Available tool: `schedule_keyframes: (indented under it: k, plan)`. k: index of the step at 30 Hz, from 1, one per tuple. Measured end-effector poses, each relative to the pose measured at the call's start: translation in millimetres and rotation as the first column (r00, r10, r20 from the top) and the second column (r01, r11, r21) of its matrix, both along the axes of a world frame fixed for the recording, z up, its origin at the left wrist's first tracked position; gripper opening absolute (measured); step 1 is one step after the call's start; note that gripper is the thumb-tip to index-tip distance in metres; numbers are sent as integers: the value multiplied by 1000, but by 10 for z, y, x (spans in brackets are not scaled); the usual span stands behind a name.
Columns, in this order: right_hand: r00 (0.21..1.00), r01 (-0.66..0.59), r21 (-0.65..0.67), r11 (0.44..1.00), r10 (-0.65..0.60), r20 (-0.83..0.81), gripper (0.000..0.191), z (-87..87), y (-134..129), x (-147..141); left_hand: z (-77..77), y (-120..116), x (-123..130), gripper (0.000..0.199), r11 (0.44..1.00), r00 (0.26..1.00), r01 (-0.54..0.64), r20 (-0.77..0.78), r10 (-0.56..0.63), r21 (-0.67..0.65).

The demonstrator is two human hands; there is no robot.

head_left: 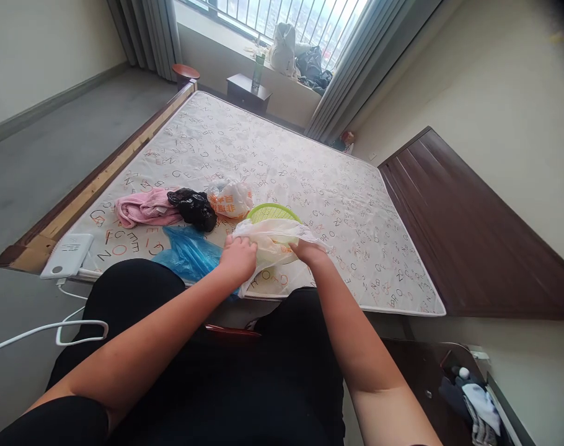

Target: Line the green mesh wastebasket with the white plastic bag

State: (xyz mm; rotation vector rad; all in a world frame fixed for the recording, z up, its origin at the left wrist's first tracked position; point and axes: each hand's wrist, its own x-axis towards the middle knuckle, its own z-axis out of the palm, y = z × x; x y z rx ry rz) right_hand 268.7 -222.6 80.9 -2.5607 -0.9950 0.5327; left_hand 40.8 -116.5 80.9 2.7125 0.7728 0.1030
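A round green item (273, 214) lies partly inside a whitish translucent plastic bag (270, 248) at the near edge of the mattress. My left hand (239, 257) is closed on the bag's left edge. At the bag's right side, my right hand (307, 251) has its fingers under or inside the plastic, mostly hidden. A crumpled blue plastic bag (189, 251) lies just left of my left hand. Behind it are a black plastic bag (196, 207), a white bag with orange print (230, 198) and a pink cloth (145, 207).
The patterned mattress (263, 148) spans the bed. A white device (68, 255) with a cable sits at its near left corner. A dark headboard (472, 248) stands at the right. Beyond are a nightstand (248, 93) and a windowsill with bags. Clothes (480, 402) lie lower right.
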Motion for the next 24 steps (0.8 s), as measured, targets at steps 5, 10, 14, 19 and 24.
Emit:
schedule_keyframes:
  k: [5, 10, 14, 19, 24]
  plan:
    - [999, -1, -131, 991, 6, 33, 69, -26, -174, -30, 71, 495, -54, 23, 964, 960, -253, 147, 239, 87]
    - [986, -131, 74, 989, 138, -94, 73, -78, -265, -208, 219, 353, -52, 30, 954, 861, -294, 450, 239, 55]
    - [957, -201, 267, 943, 247, -152, 77, -75, -269, -359, 161, -173, 67, 32, 993, 877, -37, 481, -22, 112]
    - [982, -46, 277, 960, 95, -164, 80, -144, -315, -465, -147, -306, 221, 34, 996, 958, 88, 271, -93, 31]
    - [972, 97, 412, 906, 3, -236, 72, -390, -379, -459, -385, 142, 311, 44, 961, 967, -169, 153, 205, -220]
